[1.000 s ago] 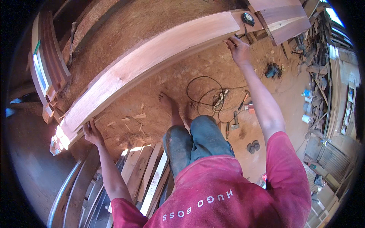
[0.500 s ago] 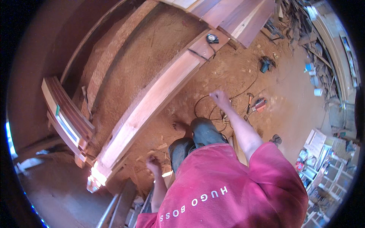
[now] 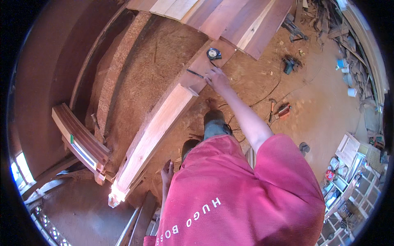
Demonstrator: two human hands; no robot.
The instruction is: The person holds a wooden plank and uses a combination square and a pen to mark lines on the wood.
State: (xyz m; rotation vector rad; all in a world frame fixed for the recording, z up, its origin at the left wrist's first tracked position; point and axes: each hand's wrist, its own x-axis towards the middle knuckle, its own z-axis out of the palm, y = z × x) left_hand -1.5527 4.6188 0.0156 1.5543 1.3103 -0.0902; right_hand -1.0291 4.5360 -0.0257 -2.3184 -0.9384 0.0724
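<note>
Right hand point(image 3: 217, 80), partly curled, apparently touching a thin dark stick point(image 3: 194, 73)

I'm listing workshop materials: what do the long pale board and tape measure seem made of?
Long pale board: apparently bare wood, fairly smooth, with faint lengthwise streaks like grain. Tape measure: dark casing, probably plastic, judging by its sheen, though coated metal is possible.

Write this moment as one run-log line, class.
Right hand: near dark stick | Left hand: apart from pale plank | Tape measure: on board
</note>
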